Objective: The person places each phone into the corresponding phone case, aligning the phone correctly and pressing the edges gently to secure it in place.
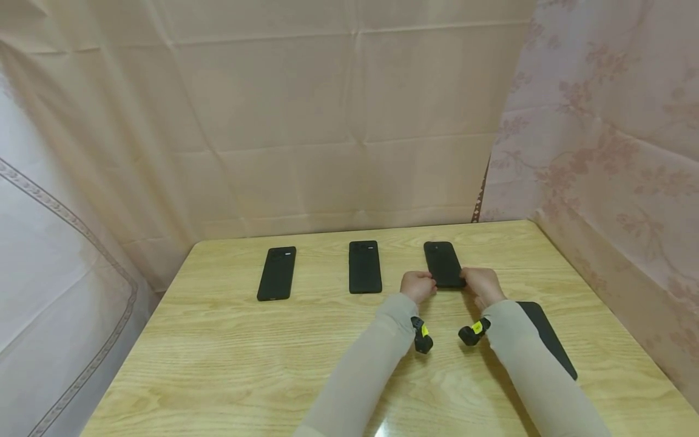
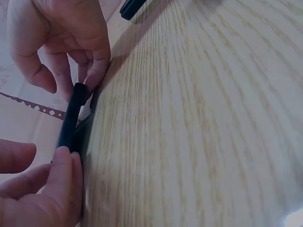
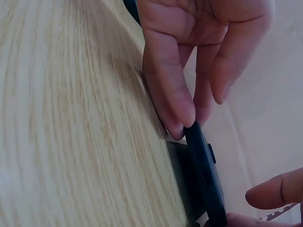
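Note:
Both hands are at the near end of a black smartphone [image 1: 444,265] at the back right of the table. My left hand [image 1: 417,286] holds its near left corner with the fingertips. At the near right corner, the fingertips of my right hand [image 1: 483,285] hold the other side. Seen from the right wrist, the phone's end [image 3: 206,175] stands slightly up off the tabletop, with a dark gap beneath. Both thumbs are apart from the phone in the wrist views. The phone's far end is hidden there.
Two more black phones lie on the wooden table [image 1: 246,364], one in the middle [image 1: 365,267] and one at left [image 1: 276,274]. A larger dark flat tablet-like slab [image 1: 548,340] lies partly under the right forearm. Curtains [image 1: 327,121] hang behind the table.

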Demonstrator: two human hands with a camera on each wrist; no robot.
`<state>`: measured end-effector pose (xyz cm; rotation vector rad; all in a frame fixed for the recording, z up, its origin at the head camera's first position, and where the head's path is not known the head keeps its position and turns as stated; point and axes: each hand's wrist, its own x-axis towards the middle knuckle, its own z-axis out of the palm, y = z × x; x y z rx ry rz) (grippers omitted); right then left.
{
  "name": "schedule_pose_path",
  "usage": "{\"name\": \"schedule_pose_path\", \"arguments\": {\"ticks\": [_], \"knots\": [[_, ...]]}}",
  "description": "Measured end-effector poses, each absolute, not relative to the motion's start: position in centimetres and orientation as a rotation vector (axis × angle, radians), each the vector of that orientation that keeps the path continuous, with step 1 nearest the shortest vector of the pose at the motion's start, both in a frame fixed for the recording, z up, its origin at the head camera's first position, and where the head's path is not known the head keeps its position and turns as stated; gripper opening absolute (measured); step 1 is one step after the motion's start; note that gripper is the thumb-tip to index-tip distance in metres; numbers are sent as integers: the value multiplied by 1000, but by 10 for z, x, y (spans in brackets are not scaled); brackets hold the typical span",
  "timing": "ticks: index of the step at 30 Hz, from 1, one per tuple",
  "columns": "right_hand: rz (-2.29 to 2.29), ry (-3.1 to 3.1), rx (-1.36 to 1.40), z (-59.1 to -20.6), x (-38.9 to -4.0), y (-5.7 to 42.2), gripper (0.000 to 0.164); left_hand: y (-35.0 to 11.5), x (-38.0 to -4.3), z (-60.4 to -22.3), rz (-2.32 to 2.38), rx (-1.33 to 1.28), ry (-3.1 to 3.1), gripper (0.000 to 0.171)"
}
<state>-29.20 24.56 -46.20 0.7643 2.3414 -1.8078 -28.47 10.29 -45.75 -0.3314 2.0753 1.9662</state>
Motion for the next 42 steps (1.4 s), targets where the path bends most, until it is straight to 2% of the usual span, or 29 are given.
{"name": "schedule_pose_path", "arguments": {"ticks": [2,12,29,36,42], "knots": [[-1792,2358,758,-461,-292,244,42,103,-283,-456,1953,-318,2082,34],[-1782,2292,697,-455,-288,238,63,105,-286,-455,1886,-303,2082,40],[-1775,2238,579,-450,-287,233,61,104,-287,-455,1812,-292,2129,36],[-1740,2278,476,-444,-285,234,71,101,-283,-458,1693,-156,2319,36],[-1701,2389,428,-437,-280,225,71,91,-278,-452,1661,14,2384,40]]}}
